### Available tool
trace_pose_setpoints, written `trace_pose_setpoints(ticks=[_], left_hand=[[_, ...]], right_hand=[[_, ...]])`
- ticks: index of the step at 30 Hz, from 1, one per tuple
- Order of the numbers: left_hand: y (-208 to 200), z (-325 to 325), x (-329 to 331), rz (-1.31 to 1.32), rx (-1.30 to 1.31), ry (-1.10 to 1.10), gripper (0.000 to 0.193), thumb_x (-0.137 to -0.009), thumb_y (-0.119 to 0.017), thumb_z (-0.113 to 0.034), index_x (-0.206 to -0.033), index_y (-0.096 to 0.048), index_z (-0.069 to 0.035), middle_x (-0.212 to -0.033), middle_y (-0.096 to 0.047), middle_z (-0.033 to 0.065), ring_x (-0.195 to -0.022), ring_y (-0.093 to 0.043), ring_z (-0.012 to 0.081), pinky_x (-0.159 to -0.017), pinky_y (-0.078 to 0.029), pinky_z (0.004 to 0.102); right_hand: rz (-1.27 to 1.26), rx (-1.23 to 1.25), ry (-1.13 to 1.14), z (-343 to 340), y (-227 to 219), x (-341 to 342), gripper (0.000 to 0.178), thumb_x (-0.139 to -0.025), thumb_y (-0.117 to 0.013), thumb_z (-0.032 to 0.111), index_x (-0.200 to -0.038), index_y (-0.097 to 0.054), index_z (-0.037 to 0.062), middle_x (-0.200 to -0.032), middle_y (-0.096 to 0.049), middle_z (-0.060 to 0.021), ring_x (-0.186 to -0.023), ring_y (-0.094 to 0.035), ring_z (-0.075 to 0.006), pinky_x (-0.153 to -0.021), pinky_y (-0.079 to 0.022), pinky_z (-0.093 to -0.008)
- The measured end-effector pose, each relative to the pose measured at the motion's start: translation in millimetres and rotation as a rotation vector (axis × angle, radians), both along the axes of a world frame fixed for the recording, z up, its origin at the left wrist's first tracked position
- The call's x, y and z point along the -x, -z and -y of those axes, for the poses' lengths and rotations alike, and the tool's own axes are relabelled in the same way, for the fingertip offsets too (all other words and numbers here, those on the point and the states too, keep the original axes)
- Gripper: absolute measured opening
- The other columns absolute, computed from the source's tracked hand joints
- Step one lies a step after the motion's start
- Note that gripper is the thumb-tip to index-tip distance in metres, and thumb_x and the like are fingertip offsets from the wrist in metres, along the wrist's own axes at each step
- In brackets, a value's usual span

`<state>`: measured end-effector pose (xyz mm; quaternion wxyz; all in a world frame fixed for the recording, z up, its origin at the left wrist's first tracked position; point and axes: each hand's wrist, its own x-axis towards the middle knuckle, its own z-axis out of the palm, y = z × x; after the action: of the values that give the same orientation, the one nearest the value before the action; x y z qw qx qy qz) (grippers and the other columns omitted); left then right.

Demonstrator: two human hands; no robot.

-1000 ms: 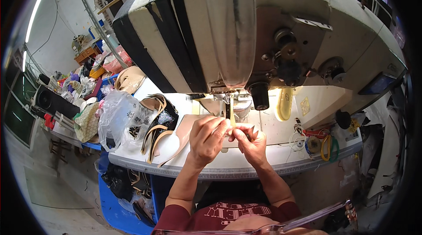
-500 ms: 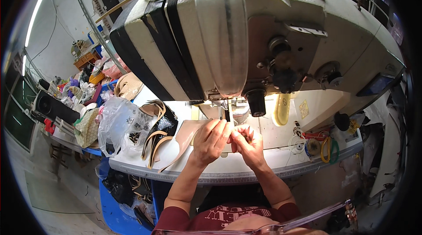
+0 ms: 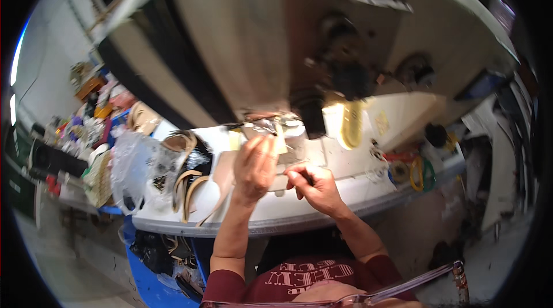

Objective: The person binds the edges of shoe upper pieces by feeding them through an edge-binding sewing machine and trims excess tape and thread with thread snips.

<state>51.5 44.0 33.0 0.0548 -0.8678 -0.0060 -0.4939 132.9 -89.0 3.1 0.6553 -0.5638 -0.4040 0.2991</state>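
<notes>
Lifting off the tabletop, the left hand (image 3: pixel 255 165) pinches a small pale, flat piece of tan material (image 3: pixel 280 143) between thumb and fingertips; the fingers are pressed together on it. The piece is thin and sheet-like, with a roughly rectangular outline. Its long axis runs close to vertical in the view, the upper end pointing toward the underside of the large cream and black industrial sewing machine (image 3: pixel 276 48), just beside the dark cylindrical part (image 3: pixel 314 115) that hangs down there. Motion blur smears the machine head, so finer detail on the piece cannot be told.

The right hand (image 3: pixel 314 187) sits lower, near the front edge of the white curved worktable (image 3: pixel 345 193), its fingers curled in together; something dark shows between them, but what it is cannot be told. The two hands are close, not touching.

To the left on the table lie flat tan and dark sole-shaped cutouts (image 3: pixel 190 184), long and narrow with rounded ends, fanned toward the table edge. Beside them a crumpled clear plastic bag (image 3: pixel 141 167) looks glossy and wrinkled. On the right stand green and yellow rings of tape (image 3: pixel 419 172), and a yellow ribbed oblong (image 3: pixel 351 125) stands against the machine base. A blue bin (image 3: pixel 150 273) sits below the table.
</notes>
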Motion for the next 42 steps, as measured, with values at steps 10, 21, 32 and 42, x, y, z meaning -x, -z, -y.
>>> trace_pose_setpoints(ticks=[10, 21, 32, 42], left_hand=[[11, 12, -3, 0.201, 0.156, -0.049, 0.021, -0.072, -0.064, 0.000, -0.092, -0.059, 0.003, -0.091, -0.059, 0.0126, -0.080, -0.056, 0.0255, -0.069, -0.046, 0.0331], [31, 31, 27, 0.113, 0.324, 0.034, 0.013, -0.073, -0.060, 0.004, -0.086, -0.058, 0.002, -0.077, -0.058, 0.0118, -0.070, -0.056, 0.0265, -0.064, -0.046, 0.0330], [54, 53, 19, 0.004, 0.525, 0.120, 0.011, -0.075, -0.059, 0.001, -0.086, -0.058, 0.003, -0.073, -0.058, 0.0125, -0.065, -0.055, 0.0249, -0.059, -0.044, 0.0327], [84, 66, 7, 0.045, 1.624, 0.557, 0.021, -0.085, -0.052, -0.008, -0.102, -0.050, 0.005, -0.083, -0.059, 0.0088, -0.070, -0.057, 0.0118, -0.063, -0.048, 0.0226]], right_hand=[[0.640, 0.383, 0.645, 76, 38, -86, 0.014, -0.078, -0.056, 0.012, -0.089, -0.059, 0.0026, -0.080, -0.060, -0.0145, -0.071, -0.060, -0.0291, -0.062, -0.047, -0.0339], [0.935, 0.839, 0.842, 66, 51, -119, 0.010, -0.079, -0.052, 0.013, -0.085, -0.057, 0.0073, -0.080, -0.057, -0.0118, -0.075, -0.059, -0.0314, -0.065, -0.047, -0.0390], [0.736, 0.405, 0.706, 52, 53, -93, 0.005, -0.080, -0.052, 0.008, -0.082, -0.049, 0.0051, -0.076, -0.059, -0.0137, -0.067, -0.060, -0.0303, -0.056, -0.048, -0.0369], [0.702, -0.212, 0.410, 20, 47, -3, 0.012, -0.080, -0.055, 0.006, -0.089, -0.052, -0.0021, -0.085, -0.055, -0.0148, -0.065, -0.059, -0.0263, -0.056, -0.049, -0.0286]])
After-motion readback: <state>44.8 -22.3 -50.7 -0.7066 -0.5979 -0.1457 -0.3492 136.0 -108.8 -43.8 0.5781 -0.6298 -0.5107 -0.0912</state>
